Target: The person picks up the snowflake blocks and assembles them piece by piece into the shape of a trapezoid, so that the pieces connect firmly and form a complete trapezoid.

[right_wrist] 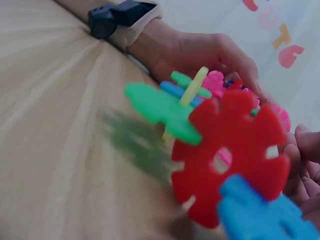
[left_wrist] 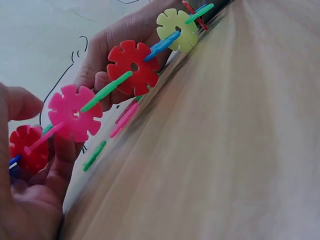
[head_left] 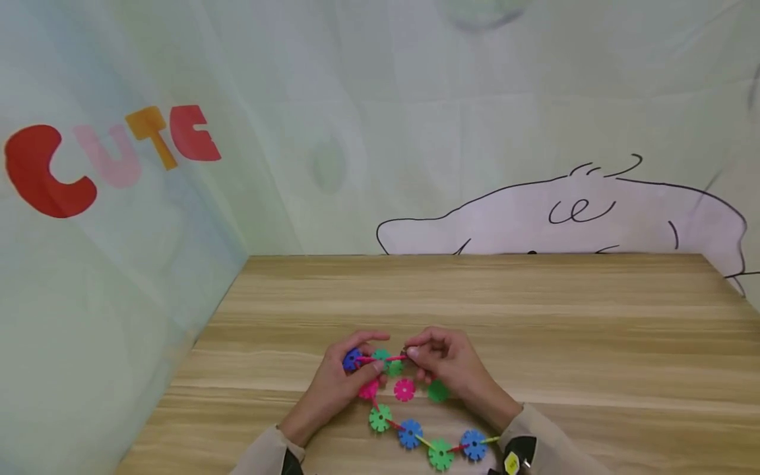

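Note:
A chain of notched plastic discs, joined edge to edge, runs between and below the hands. My left hand holds its upper left end, thumb and fingers about a blue disc and the pieces next to it. In the left wrist view, a red disc and a pink disc sit at those fingers. Facing it, my right hand pinches a small dark piece at the end of a pink disc seen edge-on. Fingers hide most of that piece.
The chain curves toward me through a green disc, a blue disc and another green disc, reaching the right sleeve. Inside the curve lie a pink disc and a green disc. Behind the wooden table hangs a printed curtain.

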{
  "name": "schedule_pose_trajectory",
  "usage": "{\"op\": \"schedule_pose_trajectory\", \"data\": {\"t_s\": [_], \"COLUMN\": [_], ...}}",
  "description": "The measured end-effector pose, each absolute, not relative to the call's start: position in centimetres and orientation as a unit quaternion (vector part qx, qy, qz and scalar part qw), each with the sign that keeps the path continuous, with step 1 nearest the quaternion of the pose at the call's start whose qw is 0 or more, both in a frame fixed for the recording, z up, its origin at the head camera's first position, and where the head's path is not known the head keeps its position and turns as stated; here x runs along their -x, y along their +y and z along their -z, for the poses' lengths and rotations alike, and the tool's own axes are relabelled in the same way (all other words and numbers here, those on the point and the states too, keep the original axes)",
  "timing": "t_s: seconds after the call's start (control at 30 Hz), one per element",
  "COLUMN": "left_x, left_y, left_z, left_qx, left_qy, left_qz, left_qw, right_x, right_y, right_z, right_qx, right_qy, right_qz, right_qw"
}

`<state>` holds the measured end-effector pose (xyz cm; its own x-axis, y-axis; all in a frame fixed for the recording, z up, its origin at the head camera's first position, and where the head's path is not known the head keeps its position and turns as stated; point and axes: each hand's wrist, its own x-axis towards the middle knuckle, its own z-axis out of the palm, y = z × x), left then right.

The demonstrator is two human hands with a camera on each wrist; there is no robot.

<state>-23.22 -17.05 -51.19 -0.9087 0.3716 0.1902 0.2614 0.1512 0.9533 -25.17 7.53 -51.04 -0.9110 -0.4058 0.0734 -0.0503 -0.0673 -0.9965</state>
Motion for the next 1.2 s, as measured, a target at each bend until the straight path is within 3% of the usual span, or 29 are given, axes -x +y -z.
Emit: {"op": "schedule_pose_trajectory", "data": {"t_s": [0.23, 0.47, 0.57, 0.67, 0.9, 1.07, 1.2], "left_x": [23.5, 23.8, 23.8, 23.8, 24.1, 24.2, 24.1], "left_y": [-17.5, -17.8, -17.8, -17.9, -18.3, -18.6, -18.7], "left_z": [51.3, 50.4, 50.3, 50.1, 50.1, 50.3, 50.5], "left_qx": [-0.209, -0.225, -0.228, -0.232, -0.256, -0.276, -0.284], "left_qy": [0.756, 0.719, 0.699, 0.689, 0.656, 0.642, 0.645], "left_qz": [-0.620, -0.628, -0.638, -0.643, -0.664, -0.669, -0.665], "left_qw": [0.032, 0.193, 0.229, 0.239, 0.251, 0.255, 0.247], "right_x": [25.4, 25.5, 25.5, 25.7, 26.2, 26.3, 26.0], "right_y": [8.3, 8.3, 8.3, 8.5, 9.0, 7.7, 6.9], "right_z": [50.9, 51.0, 51.1, 51.1, 51.4, 51.6, 51.3], "right_qx": [0.198, 0.277, 0.286, 0.263, 0.244, 0.322, 0.332], "right_qy": [0.663, 0.664, 0.672, 0.698, 0.793, 0.820, 0.842], "right_qz": [0.708, 0.668, 0.654, 0.647, 0.559, 0.473, 0.424], "right_qw": [0.143, 0.189, 0.197, 0.161, -0.006, -0.027, -0.027]}}
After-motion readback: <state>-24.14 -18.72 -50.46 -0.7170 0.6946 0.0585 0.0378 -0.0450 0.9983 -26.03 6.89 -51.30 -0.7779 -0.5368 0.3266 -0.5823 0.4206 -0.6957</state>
